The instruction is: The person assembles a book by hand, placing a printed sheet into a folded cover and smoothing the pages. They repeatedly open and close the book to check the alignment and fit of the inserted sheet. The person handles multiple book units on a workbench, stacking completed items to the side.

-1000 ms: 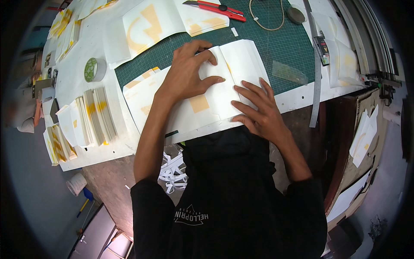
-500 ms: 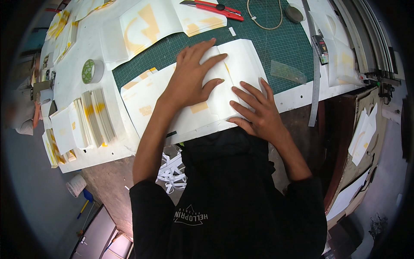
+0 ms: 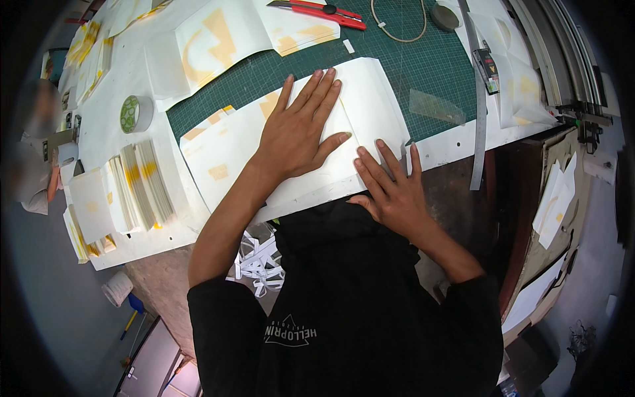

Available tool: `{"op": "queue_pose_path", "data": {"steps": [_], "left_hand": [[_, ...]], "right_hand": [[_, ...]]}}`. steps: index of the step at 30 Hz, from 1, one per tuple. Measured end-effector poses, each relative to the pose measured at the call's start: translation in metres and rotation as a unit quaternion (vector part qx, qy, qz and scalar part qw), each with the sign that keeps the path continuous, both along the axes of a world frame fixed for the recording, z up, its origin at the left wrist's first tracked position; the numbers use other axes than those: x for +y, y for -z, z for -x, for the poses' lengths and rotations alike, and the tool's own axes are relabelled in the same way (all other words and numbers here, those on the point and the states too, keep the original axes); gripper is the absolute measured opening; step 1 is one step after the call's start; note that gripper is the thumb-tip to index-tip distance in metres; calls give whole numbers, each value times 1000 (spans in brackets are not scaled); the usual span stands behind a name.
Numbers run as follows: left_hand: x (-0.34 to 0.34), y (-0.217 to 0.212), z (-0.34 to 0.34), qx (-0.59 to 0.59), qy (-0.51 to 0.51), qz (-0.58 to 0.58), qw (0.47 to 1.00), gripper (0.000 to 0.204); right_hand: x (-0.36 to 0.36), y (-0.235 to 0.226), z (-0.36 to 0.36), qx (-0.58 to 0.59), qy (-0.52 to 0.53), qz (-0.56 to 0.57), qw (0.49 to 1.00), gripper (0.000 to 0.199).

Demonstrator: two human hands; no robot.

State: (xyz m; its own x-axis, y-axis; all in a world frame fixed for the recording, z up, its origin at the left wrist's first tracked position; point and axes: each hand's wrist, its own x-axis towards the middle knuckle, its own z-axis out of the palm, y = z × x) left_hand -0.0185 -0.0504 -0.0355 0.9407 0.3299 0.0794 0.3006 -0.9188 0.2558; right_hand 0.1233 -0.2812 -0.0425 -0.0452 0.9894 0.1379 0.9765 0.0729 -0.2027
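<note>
A large white paper sheet with pale orange print (image 3: 218,149) lies across the near edge of a green cutting mat (image 3: 433,69). A crease runs through its right part. My left hand (image 3: 297,126) rests flat on the sheet just left of that crease, fingers stretched toward the far edge, thumb out to the right. My right hand (image 3: 395,188) lies with fingers spread over the sheet's near right corner, its thumb by the table's front edge. Neither hand grips anything. Part of the sheet is hidden under my left hand and forearm.
A red utility knife (image 3: 324,12) and another printed sheet (image 3: 218,43) lie beyond. To the left are a tape roll (image 3: 135,114) and stacked folded papers (image 3: 142,182). A metal ruler (image 3: 479,149) overhangs the edge at right. White paper strips (image 3: 259,264) lie below the table.
My left hand has flattened onto the sheet, its fingers now straighter and closer together. My right hand has slid slightly toward me. The sheet looks flatter around the crease.
</note>
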Motion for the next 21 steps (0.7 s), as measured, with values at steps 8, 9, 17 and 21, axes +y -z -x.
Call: {"op": "queue_pose_path", "data": {"steps": [8,9,17,21], "left_hand": [[-15,-3,18,17,-67,-21,997,85],[-15,-1,20,1,-67,-17,998,86],[-15,0,23,-4,-63,-2,998,87],[-13,-1,23,-11,-56,4,998,87]], "right_hand": [[2,-4,3,0,6,-8,1000,66],[4,-4,2,11,5,-22,1000,60],[77,-5,-33,119,27,-131,984,18],[129,4,-41,137,93,-158,973,22]]}}
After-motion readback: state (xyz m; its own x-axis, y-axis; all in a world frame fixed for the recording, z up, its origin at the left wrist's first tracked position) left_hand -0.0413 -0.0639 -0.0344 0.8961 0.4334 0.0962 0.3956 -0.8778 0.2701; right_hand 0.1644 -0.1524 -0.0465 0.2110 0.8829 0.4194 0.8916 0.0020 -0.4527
